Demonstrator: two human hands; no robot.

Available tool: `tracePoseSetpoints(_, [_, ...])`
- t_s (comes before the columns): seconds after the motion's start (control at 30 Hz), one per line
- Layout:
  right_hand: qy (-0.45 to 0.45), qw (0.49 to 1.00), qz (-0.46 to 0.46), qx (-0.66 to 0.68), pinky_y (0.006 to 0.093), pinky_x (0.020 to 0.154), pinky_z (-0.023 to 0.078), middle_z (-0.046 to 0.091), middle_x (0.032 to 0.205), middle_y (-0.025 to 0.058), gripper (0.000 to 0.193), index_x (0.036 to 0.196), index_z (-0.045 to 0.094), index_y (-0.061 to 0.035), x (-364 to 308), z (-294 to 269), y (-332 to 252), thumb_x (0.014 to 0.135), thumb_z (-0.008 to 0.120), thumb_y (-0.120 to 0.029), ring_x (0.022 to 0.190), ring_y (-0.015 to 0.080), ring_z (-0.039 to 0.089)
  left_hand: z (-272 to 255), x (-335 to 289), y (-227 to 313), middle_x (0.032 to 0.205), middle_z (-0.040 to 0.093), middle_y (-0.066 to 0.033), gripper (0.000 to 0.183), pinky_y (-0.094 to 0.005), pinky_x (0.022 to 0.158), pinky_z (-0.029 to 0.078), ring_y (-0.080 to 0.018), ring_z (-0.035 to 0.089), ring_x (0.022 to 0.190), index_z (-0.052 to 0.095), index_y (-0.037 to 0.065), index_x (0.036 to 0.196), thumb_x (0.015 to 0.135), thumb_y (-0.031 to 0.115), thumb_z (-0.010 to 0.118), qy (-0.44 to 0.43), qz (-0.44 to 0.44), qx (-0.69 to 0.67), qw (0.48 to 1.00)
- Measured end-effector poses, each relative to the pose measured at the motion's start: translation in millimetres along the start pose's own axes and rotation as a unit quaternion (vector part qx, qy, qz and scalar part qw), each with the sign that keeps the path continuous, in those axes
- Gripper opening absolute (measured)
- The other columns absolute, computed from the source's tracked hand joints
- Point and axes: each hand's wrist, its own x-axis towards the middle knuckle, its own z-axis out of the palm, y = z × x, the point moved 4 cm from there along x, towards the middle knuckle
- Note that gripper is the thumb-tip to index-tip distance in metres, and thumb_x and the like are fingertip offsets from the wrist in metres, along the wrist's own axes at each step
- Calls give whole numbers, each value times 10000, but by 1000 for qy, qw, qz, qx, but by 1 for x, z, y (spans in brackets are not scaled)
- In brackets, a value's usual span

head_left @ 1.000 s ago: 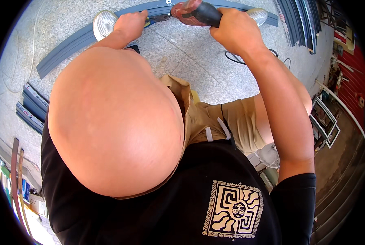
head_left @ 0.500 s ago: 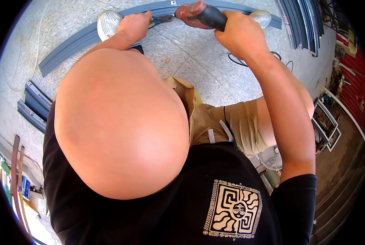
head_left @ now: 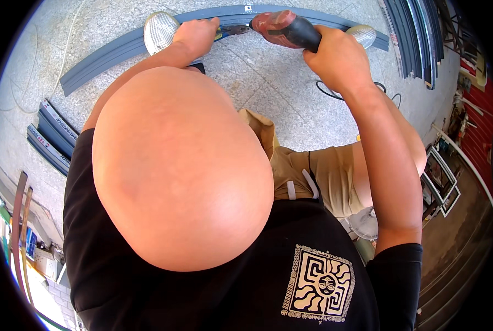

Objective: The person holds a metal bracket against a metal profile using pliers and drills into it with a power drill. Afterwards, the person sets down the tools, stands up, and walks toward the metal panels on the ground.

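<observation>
Closed around a pair of pliers (head_left: pixel 236 30) with blue and yellow handles, my left hand (head_left: pixel 198 37) is at the top, beside my pale left shoe. My right hand (head_left: pixel 343 59) grips a red and black power drill (head_left: pixel 290 30), its front end pointing left. The drill's tip is close to the plier jaws; whether they touch, or hold something small between them, I cannot tell. Beyond both tools, a long grey profile (head_left: pixel 119 52) lies across the floor, partly covered by my left shoe (head_left: pixel 161 33) and my right shoe (head_left: pixel 362 36).
My bent left knee (head_left: pixel 180 171) fills much of the view. A dark cable (head_left: pixel 330 91) loops on the speckled floor (head_left: pixel 257 77). More grey profiles lie at the upper right (head_left: pixel 409 41) and left (head_left: pixel 53 138). White frames (head_left: pixel 444 179) and a fan (head_left: pixel 363 222) stand at right.
The whole scene has shifted slightly right and down in the view. Both hands keep their grip, and the drill tip remains close to the plier jaws.
</observation>
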Motion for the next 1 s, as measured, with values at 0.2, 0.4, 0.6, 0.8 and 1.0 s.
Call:
tracePoseSetpoints(0.2, [4,1000,3,11,529,911,591,790,1012,228,354,1195,771,-98,2,-1,2,876,738,-247,998,448,747,-1,0,1,1116,781,-229,280,-538,868,623,-421,775,1026,603,39,1237,958,38,624,7,0,-3,1000])
tracePoseSetpoints(0.4, [7,1000,-3,9,521,915,593,790,1023,224,346,1178,775,-97,5,0,4,867,737,-244,994,439,750,0,2,0,1133,780,-227,304,-532,868,622,-417,772,1040,601,41,1261,958,36,615,-7,1,-2,1000])
tracePoseSetpoints(0.6, [-8,1000,2,-6,494,933,613,807,1073,191,305,1162,791,-95,9,-4,3,895,708,-219,1042,403,771,-2,3,3,1130,782,-217,321,-535,874,620,-419,770,1046,599,58,1274,954,35,610,-17,-6,-2,1000])
tracePoseSetpoints(0.8, [-26,1000,14,7,483,940,615,808,1086,178,320,1168,797,-95,8,-10,2,879,687,-174,1045,393,774,-2,2,3,1141,783,-222,296,-535,906,620,-421,768,1068,616,50,1251,956,27,622,-34,-17,0,999])
tracePoseSetpoints(1.0, [-45,999,18,10,469,937,618,807,1096,179,340,1177,803,-91,3,-17,-1,865,682,-150,1041,383,779,-5,3,5,1131,782,-224,284,-537,898,618,-425,766,1069,613,53,1233,951,26,621,-32,-18,8,999])
